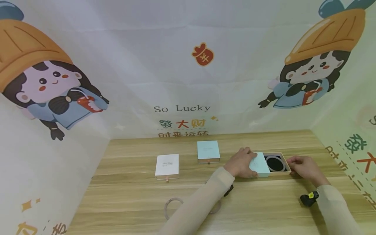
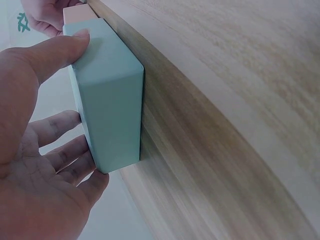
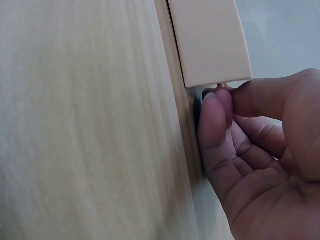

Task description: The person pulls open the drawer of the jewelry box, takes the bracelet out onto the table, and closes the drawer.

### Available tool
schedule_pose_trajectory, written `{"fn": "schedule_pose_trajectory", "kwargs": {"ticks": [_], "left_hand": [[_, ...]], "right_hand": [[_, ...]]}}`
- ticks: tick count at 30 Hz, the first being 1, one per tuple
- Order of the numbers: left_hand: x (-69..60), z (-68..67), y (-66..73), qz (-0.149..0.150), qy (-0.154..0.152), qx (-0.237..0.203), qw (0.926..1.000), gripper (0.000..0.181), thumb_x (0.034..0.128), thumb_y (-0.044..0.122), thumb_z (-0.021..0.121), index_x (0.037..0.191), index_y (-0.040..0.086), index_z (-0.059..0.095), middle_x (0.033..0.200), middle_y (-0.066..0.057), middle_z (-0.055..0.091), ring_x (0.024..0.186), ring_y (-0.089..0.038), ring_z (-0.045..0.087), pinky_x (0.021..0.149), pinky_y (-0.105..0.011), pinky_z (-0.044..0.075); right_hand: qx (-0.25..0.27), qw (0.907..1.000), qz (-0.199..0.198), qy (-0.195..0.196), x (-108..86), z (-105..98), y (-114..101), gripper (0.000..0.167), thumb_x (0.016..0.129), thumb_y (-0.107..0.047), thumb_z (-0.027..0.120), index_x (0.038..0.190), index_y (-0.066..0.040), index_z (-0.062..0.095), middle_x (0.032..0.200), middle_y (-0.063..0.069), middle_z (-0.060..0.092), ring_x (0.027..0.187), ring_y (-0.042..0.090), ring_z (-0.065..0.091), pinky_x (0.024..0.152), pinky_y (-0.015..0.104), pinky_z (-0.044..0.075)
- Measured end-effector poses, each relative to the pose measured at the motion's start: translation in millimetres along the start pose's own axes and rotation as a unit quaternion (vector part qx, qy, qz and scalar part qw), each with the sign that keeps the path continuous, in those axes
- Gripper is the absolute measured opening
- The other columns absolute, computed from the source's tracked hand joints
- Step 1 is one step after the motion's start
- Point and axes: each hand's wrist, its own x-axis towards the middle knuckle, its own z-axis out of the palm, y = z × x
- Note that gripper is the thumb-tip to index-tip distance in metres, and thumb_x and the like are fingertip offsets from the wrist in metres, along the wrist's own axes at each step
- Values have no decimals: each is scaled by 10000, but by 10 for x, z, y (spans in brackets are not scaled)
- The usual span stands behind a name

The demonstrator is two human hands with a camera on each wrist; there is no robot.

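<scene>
A light blue gift box is pulled partly apart at the right of the table. My left hand (image 1: 241, 162) grips its sleeve (image 1: 260, 164), thumb on the near side and fingers over the far side, as the left wrist view (image 2: 112, 115) confirms in part. Out of the sleeve's right end sticks the pale drawer (image 3: 212, 42). Inside it a round bangle (image 1: 283, 167) lies on dark lining. At the drawer's outer end, my right hand (image 1: 305, 168) pinches a small pull tab (image 3: 223, 86) between thumb and forefinger; most of the tab is hidden.
A white box (image 1: 167, 164) and another light blue box (image 1: 208, 150) sit closed to the left. One bangle (image 1: 166, 209) lies near the front, and another ring (image 1: 218, 208) is partly hidden by my left sleeve. Printed cloth walls (image 1: 138, 98) surround the wooden table (image 1: 132, 192).
</scene>
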Motion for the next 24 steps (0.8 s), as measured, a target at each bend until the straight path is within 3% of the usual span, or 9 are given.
{"fn": "schedule_pose_trajectory", "kwargs": {"ticks": [7,14,19,21,24], "left_hand": [[1,10,1,13,15,46,10000,794,866,510,780,1543,230,474,1455,60,497,1240,-71,464,1001,-140,429],[8,-6,0,10,55,57,10000,798,864,510,784,1542,226,475,1456,58,498,1251,-71,461,1017,-141,423],[17,1,1,5,48,56,10000,801,861,515,785,1542,233,474,1448,65,498,1253,-68,460,1019,-144,424],[20,9,0,2,46,50,10000,799,862,514,784,1542,234,474,1447,65,498,1251,-68,460,1017,-145,425],[25,22,-2,10,48,36,10000,798,864,511,783,1544,232,472,1447,63,496,1256,-71,460,1019,-146,425]], "right_hand": [[199,9997,-85,-113,-7,7,18,371,1068,-141,503,1274,159,578,1012,182,747,709,53,654,644,243,568],[119,9993,-348,-33,-56,6,-41,443,1076,-178,465,1402,121,488,1220,357,644,764,110,698,670,260,585],[-257,9981,-559,46,-106,0,-80,525,1058,-267,560,1451,69,467,1341,356,587,1071,397,696,749,302,589],[-370,9976,-587,37,-122,2,-99,589,1044,-333,588,1479,39,452,1382,349,555,1185,517,612,811,397,599],[-478,9972,-575,3,-139,4,-140,696,1011,-416,630,1524,2,414,1448,340,502,1251,566,544,866,539,579]]}}
